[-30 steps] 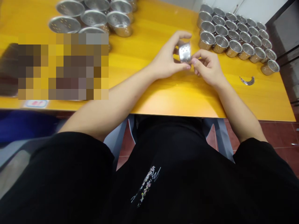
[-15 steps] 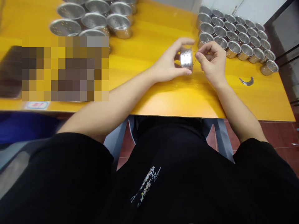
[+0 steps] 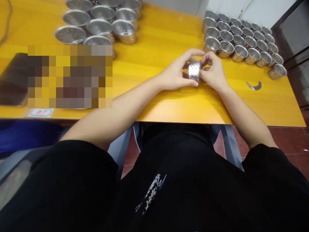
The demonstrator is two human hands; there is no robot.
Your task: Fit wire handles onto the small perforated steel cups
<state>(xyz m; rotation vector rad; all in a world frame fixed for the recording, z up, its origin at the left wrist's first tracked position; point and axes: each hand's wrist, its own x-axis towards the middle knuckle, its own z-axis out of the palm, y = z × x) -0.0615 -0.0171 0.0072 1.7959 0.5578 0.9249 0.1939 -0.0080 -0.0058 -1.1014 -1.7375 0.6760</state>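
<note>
A small perforated metal cup (image 3: 193,71) is tipped on its side above the table, its mouth facing right. My left hand (image 3: 174,72) grips it between thumb and fingers from the left. At the cup's mouth, the fingers of my right hand (image 3: 214,71) are pinched together and reach to the rim. The thin curved wire seen in them a moment ago is hidden behind the fingers now. To the right, a small bunch of curved metal wires (image 3: 255,86) lies on the table.
Rows of similar perforated cups (image 3: 239,53) stand upright at the back right of the yellow table (image 3: 154,103). More cups (image 3: 125,33) stand at the back left. A dark flat object (image 3: 14,79) lies far left, beside a blurred-out patch. A small label (image 3: 41,112) sits at the front edge.
My right hand has moved left and closed in on the cup's mouth, hiding the wire. The cup stays in my left hand. The whole view has shifted slightly.
</note>
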